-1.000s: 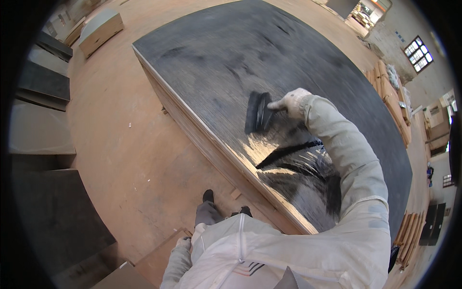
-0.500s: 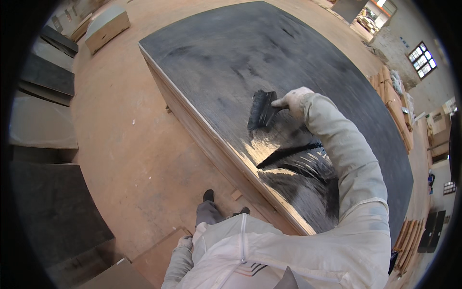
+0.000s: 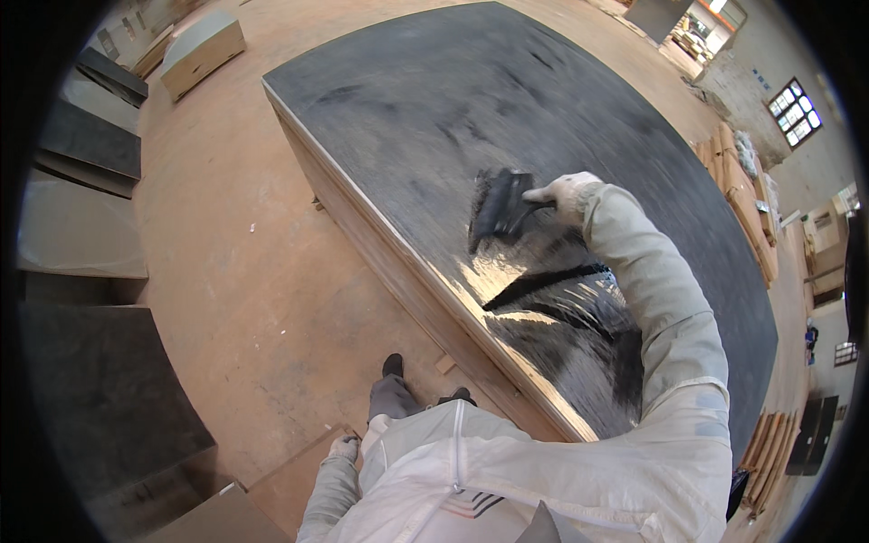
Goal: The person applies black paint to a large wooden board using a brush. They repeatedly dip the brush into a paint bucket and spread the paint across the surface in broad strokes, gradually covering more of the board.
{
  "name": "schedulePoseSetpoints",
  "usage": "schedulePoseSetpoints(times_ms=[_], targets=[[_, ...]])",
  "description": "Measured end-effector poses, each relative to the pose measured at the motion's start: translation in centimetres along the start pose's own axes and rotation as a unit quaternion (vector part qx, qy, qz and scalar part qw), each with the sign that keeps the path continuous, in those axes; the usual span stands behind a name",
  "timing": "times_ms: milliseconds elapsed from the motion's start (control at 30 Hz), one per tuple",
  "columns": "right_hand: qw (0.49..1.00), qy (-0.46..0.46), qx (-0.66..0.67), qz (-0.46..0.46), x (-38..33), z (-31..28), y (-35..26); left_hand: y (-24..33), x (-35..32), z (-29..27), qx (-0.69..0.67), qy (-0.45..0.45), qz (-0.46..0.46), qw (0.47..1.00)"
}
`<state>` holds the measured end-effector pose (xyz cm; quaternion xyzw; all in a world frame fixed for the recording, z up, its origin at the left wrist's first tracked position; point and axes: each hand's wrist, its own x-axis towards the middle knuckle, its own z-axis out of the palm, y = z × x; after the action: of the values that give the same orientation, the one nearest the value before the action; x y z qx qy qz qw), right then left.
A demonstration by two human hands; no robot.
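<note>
Brush [image 3: 500,210] work is seen on a big dark board [image 3: 507,100] that lies flat on a thick stack of panels, whose pale edge [image 3: 398,271] runs from upper left to lower right. The wide black brush is gripped by the gloved right hand [image 3: 566,195], the fingers being closed around its short handle. Its handle end is turned toward the hand, on the right, and its bristle edge is turned away, to the left and slightly down; the long axis of the bristle head runs from upper right to lower left, roughly along the near edge of the board. The bristles are pressed onto the board's surface, near its middle and just beyond a wet, shiny patch [image 3: 543,308] that reflects the light. The right arm is stretched out over that patch in a pale sleeve [image 3: 652,290]. The left hand [image 3: 344,448], also gloved, is held low beside the body, close to the floor side of the stack and well apart from the brush; whether it is open or closed cannot be told, and nothing is seen in it. Dark shoes [image 3: 393,366] are placed on the reddish floor [image 3: 235,271] just beside the stack. Grey slabs [image 3: 90,235] are stacked at the left, and timber boards [image 3: 742,199] are piled at the right. No bucket, tin or other vessel is shown.
</note>
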<state>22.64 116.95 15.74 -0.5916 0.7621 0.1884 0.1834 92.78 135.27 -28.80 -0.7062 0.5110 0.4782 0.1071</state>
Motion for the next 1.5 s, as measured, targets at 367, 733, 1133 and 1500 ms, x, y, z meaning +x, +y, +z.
schedulePoseSetpoints(times_ms=[367,733,1133,1500], targets=[[0.981,-0.013,-0.052,-0.187,-4.0,3.3,-3.6,-1.8,3.7,-1.0,-0.080,0.020,0.026,0.996],[0.994,-0.099,0.028,0.035,-8.5,6.9,0.6,-3.2,-1.5,1.8,0.008,-0.012,-0.024,1.000],[0.962,0.033,-0.122,-0.242,-5.0,6.9,0.6,-6.3,-5.6,6.3,-0.075,0.037,-0.021,0.996],[0.937,0.010,-0.191,-0.293,-6.7,6.1,-3.8,-7.7,-9.5,11.8,-0.098,0.020,-0.041,0.994]])
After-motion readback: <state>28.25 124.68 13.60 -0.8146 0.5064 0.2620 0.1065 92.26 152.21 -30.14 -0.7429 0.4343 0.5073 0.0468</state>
